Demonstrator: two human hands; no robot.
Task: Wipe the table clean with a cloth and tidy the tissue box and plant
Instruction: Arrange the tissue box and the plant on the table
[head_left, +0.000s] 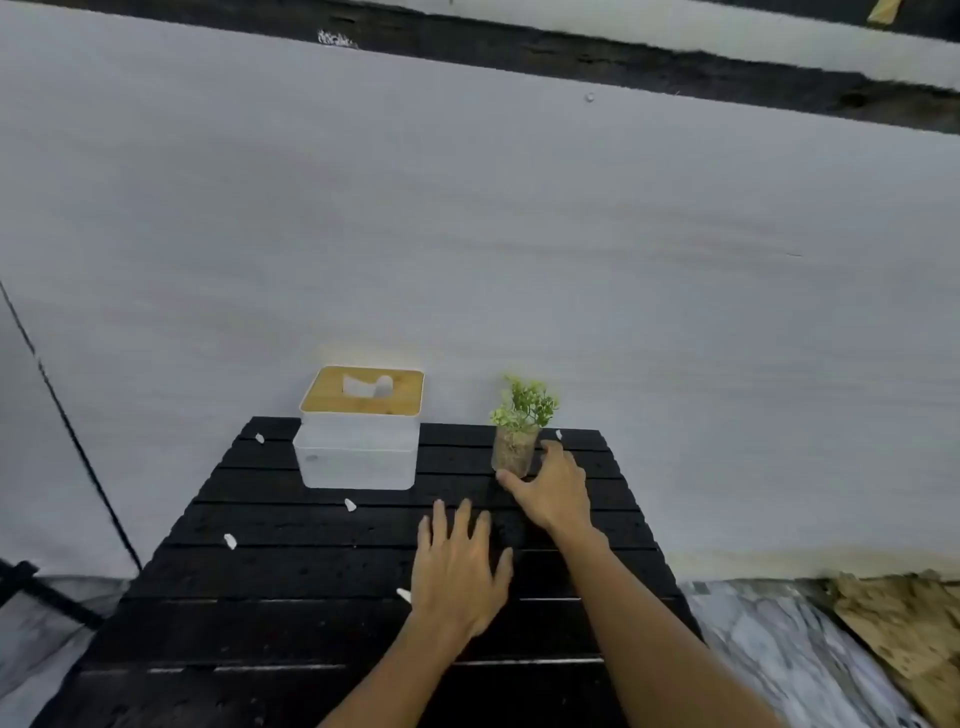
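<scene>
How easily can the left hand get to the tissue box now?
Probably yes. The left hand lies flat on the black table, with only bare slats and one small white scrap before the tissue box.

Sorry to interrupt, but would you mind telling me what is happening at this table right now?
A person is tidying a black slatted table. Their right hand is closing around the small potted plant at the far edge, thumb at its base. The left hand is spread open over the slats, holding nothing. The tissue box stands untouched to the left, and white scraps still litter the top. No cloth is visible.
</scene>
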